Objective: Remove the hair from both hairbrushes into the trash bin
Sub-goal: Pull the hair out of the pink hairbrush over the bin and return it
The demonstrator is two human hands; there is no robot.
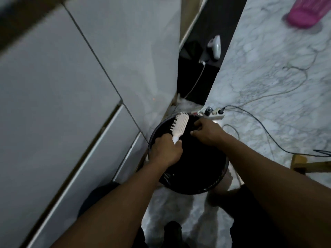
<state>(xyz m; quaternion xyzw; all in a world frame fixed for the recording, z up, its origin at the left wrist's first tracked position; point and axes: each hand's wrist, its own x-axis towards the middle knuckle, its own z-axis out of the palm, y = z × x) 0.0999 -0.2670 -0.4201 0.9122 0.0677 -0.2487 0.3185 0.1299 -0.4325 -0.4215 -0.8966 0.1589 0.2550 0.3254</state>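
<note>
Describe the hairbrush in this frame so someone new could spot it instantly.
Find the round black trash bin on the marble floor beside the white cabinets. Above its far rim, the left hand grips a hairbrush by the handle. It is the only pale, bristled thing against the bin's dark interior.

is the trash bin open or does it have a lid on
Open. The black trash bin shows its round rim and dark inside with no lid, and the left hand holds the white hairbrush over the opening.

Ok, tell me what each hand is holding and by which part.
The left hand grips the white hairbrush by its handle, over the black trash bin. The right hand is pinched shut; whether it holds hair cannot be told.
</note>
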